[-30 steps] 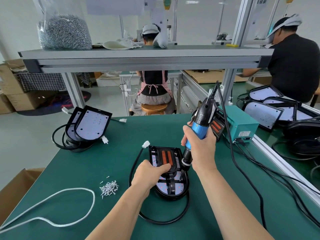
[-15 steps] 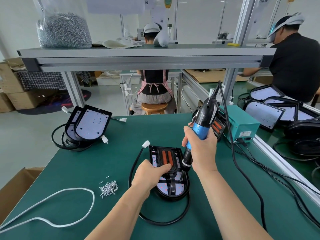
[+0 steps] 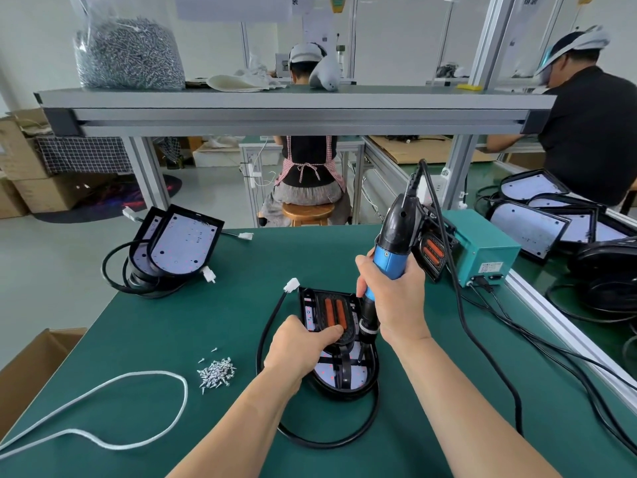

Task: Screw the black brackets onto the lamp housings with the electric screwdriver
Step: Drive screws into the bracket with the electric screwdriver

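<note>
My right hand (image 3: pixel 396 298) is wrapping around the blue grip of the screwdriver (image 3: pixel 391 260), fingers curled tight on it. I'm holding it nearly upright, leaning a bit away from me, and its bit is pointing down into the right side of the housing (image 3: pixel 344 391), just below that hand. The tip itself is too small to make out properly.

My left hand (image 3: pixel 300 346) is gripping the housing from its left edge. The thumb is lying across the bracket (image 3: pixel 344 369), right below its two orange strips, and the other fingers are curling down out of sight. So the bracket is sitting on the housing directly between my two hands, touching the left thumb and just beside the screwdriver's nose.

The housing's black cable (image 3: pixel 327 443) is looping around it on the green table (image 3: pixel 206 322), towards me. A small pile of screws (image 3: pixel 217 372) is lying just left of my left wrist, and a white cord (image 3: pixel 186 391) is curling further left. A stack of housings (image 3: pixel 182 250) is leaning at the far left of the table, well apart. The screwdriver's cord is running off to the right, near a teal box (image 3: pixel 482 250).
</note>
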Demonstrator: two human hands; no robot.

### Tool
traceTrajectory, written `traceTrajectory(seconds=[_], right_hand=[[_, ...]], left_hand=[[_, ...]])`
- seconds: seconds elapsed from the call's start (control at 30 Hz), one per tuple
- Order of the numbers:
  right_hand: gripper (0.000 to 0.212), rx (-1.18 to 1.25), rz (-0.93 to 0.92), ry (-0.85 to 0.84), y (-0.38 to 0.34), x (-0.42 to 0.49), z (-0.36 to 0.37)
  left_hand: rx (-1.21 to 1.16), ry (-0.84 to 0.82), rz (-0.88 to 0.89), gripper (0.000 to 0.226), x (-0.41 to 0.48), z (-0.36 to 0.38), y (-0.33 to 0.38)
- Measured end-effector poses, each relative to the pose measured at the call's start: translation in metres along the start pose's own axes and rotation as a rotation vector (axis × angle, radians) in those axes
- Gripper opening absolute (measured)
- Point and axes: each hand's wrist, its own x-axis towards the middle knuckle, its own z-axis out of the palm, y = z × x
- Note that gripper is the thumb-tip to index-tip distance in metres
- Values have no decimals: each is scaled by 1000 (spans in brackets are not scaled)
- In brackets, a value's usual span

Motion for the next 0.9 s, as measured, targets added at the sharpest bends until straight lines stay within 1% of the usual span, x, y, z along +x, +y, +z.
traceTrajectory(seconds=[0.13, 0.23, 0.3, 0.4, 0.5, 0.57, 0.67, 0.8, 0.9], right_hand=[[24, 5, 9, -14, 0, -1, -2], [32, 48, 35, -4, -3, -2, -8], [34, 83, 34, -15, -5, -3, -9], [32, 124, 5, -16, -11, -3, -8], [29, 173, -28, 31, -22, 6, -11], [27, 236, -16, 64, -27, 13, -18], [14, 404, 80, 147, -21, 18, -34], [11, 664, 314, 339, 4, 15, -54], [14, 834, 429, 426, 24, 9, -65]], left_hand=[[15, 3, -2, 58, -1, 0, 2], [-11, -17, -10, 63, -3, -1, 2], [-20, -23, -8, 62, -2, -2, 1], [-9, -12, 7, 56, 1, -2, -2], [-7, -16, 4, 57, 0, -2, -2], [2, -12, 1, 56, 0, -3, -3], [-5, -23, -2, 56, -1, -4, -2], [-14, -30, -7, 62, -3, -5, 0], [-16, -29, -18, 63, -3, -5, -1]])
